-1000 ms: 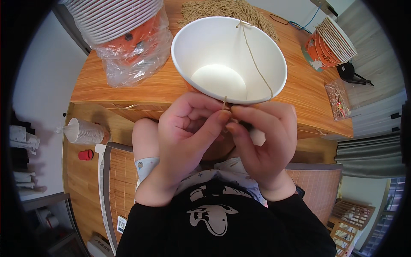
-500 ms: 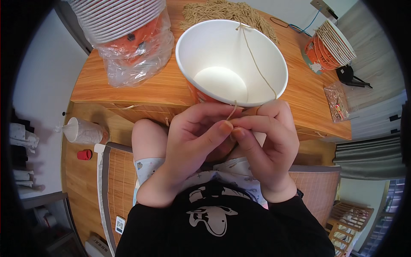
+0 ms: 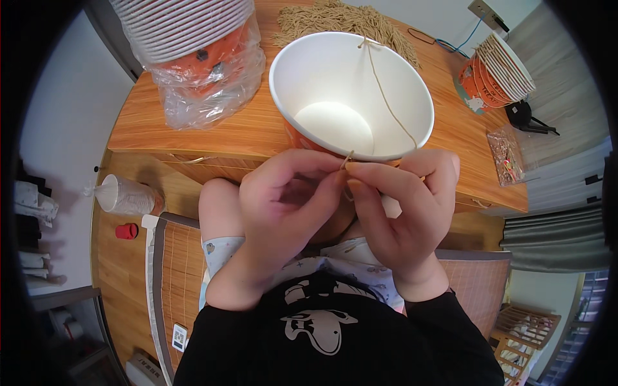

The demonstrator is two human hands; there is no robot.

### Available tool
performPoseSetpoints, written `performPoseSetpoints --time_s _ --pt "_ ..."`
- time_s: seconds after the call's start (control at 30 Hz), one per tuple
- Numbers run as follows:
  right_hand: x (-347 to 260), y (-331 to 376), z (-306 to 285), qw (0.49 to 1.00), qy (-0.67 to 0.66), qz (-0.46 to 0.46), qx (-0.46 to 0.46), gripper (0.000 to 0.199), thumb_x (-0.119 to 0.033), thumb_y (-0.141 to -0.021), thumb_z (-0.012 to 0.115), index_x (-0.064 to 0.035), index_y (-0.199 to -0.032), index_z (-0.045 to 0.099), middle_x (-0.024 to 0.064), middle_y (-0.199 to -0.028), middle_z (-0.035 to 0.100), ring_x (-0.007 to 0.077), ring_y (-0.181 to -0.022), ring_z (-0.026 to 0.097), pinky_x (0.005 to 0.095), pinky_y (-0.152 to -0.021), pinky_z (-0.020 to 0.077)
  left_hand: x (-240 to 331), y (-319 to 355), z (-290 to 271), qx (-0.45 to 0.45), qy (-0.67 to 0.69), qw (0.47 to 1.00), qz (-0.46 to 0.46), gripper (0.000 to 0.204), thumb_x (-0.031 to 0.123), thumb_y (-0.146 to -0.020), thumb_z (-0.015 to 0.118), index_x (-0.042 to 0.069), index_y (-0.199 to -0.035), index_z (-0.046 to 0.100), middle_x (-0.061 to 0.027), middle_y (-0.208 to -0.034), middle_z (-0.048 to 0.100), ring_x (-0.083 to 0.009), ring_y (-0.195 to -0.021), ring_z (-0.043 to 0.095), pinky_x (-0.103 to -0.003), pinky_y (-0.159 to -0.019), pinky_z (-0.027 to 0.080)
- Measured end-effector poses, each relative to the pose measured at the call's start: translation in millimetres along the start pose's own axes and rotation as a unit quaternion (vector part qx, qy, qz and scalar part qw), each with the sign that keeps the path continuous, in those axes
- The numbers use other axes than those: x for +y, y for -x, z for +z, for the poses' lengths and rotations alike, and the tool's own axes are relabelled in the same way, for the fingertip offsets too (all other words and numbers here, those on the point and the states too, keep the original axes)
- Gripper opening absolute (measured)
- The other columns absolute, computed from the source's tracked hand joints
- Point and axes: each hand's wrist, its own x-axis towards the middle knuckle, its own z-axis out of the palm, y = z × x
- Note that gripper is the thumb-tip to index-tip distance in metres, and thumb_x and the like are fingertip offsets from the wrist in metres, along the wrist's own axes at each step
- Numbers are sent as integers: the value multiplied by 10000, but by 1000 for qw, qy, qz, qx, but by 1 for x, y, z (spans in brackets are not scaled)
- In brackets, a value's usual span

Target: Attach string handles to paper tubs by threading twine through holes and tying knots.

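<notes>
A large white paper bowl (image 3: 351, 93) with an orange outside tilts toward me over the near edge of the wooden table (image 3: 251, 132). A thin tan string (image 3: 389, 103) is knotted at the bowl's far rim and runs across its inside to the near rim. My left hand (image 3: 283, 206) and my right hand (image 3: 402, 212) meet just below that near rim, fingertips pinching the string's end together. The bowl's lower wall is hidden behind both hands.
A plastic-wrapped stack of bowls (image 3: 199, 58) stands at the back left. A heap of tan strings (image 3: 344, 22) lies behind the bowl, another bowl stack (image 3: 496, 74) at the back right, a small clear bag (image 3: 508, 157) beside it. A woven chair seat (image 3: 174, 270) is below me.
The bowl has shifted slightly right and tipped more toward me. Both hands stayed pinched together at the near rim, working the string's end.
</notes>
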Motion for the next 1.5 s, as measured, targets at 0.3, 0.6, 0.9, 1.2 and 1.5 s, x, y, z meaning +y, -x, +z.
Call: performPoseSetpoints --time_s 0.3,0.6,0.9,1.2,1.5 --pt "3 -31 -3 996 -7 -65 -55 285 -92 -688 848 -118 -959 763 22 -850 611 183 -826 535 296 -757 393 10 -2 -4 4 -158 986 43 164 -51 -841 719 -26 -997 674 -76 -850 715 -74 -695 669 -200 -586 522" --pt "10 -20 10 994 -112 -12 10 345 -100 -664 874 -124 -985 750 -92 -783 679 121 -763 582 280 -780 344 17 -3 2 7 -33 998 -58 118 -32 -890 685 -23 -1007 668 -42 -883 714 -46 -751 644 -182 -645 506" --pt "20 -29 0 990 -25 -136 -31 324 -150 -667 796 -166 -989 759 -116 -950 724 108 -835 581 294 -799 329 12 -4 2 17 18 999 -30 144 -55 -889 690 -42 -1031 668 -70 -928 722 -64 -794 663 -196 -678 530" --pt "27 -31 -6 987 2 -152 -48 337 -173 -698 769 -205 -1031 739 -132 -947 736 116 -879 573 309 -830 313 10 -2 -2 17 -166 985 52 148 -39 -838 734 -15 -982 710 -79 -851 713 -107 -696 651 -228 -589 503" --pt "13 -29 -7 972 125 -197 -19 203 -232 -708 739 -227 -910 750 -137 -1010 765 105 -848 501 317 -818 290 33 -11 1 17 -369 910 187 198 -29 -726 786 32 -904 724 -67 -741 690 -193 -612 623 -294 -538 462"
